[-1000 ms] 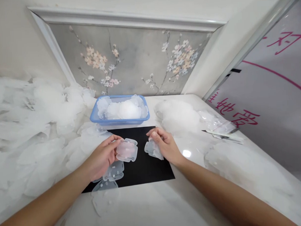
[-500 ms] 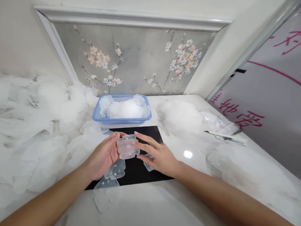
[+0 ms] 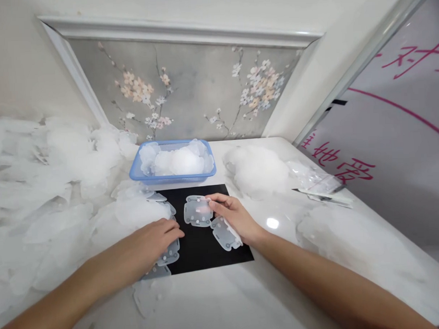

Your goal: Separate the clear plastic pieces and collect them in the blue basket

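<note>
A frosted, see-through plastic piece (image 3: 196,212) with rounded notched corners and small dots lies over the black mat (image 3: 197,254). The fingers of my right hand (image 3: 231,216) are closed on its right edge. Just below that hand, a second plastic piece (image 3: 224,234) of the same kind rests on the mat, touching or very near the first. My left hand (image 3: 159,238) hangs over several similar pieces (image 3: 171,253) at the mat's left edge. Its fingers are loosely bent and slightly apart, with nothing visible in them; their undersides are hidden.
A blue basket (image 3: 173,179) behind the mat holds more frosted pieces. A large heap (image 3: 61,160) of them covers the left side, and a smaller heap (image 3: 257,170) stands right of the basket. Clear plastic bags (image 3: 313,176) lie farther right, near a whiteboard (image 3: 395,144).
Both hands held the piece up together before. My left hand has let go and moved down-left to the pieces there. The right hand keeps the piece, now lower over the mat.
</note>
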Demonstrator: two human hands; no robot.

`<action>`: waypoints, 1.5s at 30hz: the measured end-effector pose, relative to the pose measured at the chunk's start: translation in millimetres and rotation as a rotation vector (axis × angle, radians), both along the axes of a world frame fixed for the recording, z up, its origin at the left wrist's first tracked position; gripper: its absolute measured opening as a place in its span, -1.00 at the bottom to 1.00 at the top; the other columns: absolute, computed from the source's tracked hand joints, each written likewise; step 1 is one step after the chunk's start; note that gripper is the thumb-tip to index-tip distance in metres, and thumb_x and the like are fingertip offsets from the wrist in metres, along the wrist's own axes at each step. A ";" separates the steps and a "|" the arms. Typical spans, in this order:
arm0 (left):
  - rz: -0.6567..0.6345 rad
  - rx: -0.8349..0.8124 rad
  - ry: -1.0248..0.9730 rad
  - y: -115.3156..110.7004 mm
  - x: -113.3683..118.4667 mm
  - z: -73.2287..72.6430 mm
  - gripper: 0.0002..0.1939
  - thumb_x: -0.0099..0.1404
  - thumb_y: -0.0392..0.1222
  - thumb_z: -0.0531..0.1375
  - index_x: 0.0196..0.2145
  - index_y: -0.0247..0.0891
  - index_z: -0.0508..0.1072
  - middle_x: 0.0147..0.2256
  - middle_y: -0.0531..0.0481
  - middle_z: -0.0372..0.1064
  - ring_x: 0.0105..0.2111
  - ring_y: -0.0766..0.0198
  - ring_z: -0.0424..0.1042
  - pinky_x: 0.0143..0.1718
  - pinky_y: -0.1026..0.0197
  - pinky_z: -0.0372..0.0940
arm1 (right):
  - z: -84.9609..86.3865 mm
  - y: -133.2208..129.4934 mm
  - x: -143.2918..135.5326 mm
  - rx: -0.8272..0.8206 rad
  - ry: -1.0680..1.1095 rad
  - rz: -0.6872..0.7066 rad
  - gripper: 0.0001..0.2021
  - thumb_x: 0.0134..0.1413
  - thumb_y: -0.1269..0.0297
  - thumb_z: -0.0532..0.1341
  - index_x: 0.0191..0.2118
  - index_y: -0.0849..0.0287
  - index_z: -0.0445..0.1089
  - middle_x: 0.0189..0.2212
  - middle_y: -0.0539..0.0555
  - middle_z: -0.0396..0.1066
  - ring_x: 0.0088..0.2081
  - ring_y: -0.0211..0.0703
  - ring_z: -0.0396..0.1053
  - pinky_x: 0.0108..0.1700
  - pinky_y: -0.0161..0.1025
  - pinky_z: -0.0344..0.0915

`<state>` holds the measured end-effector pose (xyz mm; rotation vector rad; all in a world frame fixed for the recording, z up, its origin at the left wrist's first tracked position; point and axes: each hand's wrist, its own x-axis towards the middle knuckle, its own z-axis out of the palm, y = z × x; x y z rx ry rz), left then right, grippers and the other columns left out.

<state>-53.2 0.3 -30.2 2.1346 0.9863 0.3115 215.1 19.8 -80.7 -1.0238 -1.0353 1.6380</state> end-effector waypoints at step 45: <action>0.269 -0.711 -0.438 5.8 48.2 8.2 -0.76 0.14 -0.35 0.20 -0.22 -0.23 0.55 -0.29 -0.03 0.58 -0.27 0.24 0.52 -0.16 0.22 0.36 | 4.8 -9.6 -5.1 0.033 0.119 0.190 -0.62 -0.05 -0.04 0.41 -0.36 0.15 0.34 -0.58 -0.10 0.35 -0.59 -0.38 0.22 -0.54 -0.41 0.14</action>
